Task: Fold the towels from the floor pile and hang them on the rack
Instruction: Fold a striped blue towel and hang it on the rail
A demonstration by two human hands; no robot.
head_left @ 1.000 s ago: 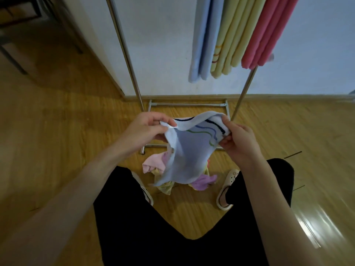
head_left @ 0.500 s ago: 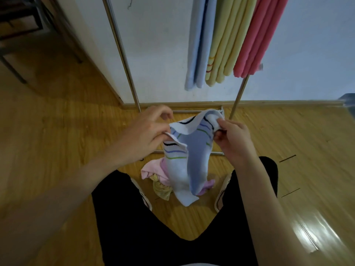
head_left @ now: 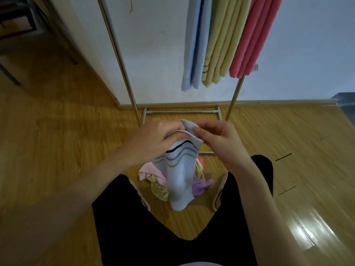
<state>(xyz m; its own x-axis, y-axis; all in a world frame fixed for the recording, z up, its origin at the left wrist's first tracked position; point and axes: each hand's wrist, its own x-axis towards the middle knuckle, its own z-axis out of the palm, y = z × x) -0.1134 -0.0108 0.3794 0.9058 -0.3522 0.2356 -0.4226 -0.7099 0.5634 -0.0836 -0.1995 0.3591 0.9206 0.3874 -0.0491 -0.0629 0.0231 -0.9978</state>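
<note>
A pale blue towel [head_left: 179, 175] with black, blue and green wavy stripes hangs doubled from both hands. My left hand [head_left: 153, 139] and my right hand [head_left: 221, 141] pinch its top edge, fingertips almost touching. Under it, between my feet, lies the floor pile [head_left: 153, 175] of pink, yellow and purple towels, partly hidden by the hanging towel. The metal rack [head_left: 117, 54] stands against the white wall. On it hang a folded blue towel [head_left: 196, 45], a yellow towel [head_left: 222, 41] and a pink-red towel [head_left: 253, 35].
The rack's base bars [head_left: 182, 111] lie on the wooden floor just beyond my hands. Dark furniture legs [head_left: 11, 75] stand at the far left. My black trousers [head_left: 153, 237] and light shoes flank the pile. A grey object [head_left: 345, 96] sits by the right wall.
My hands have come together, closing the towel's top corners onto each other. The towel now hangs narrower and longer in front of the pile.
</note>
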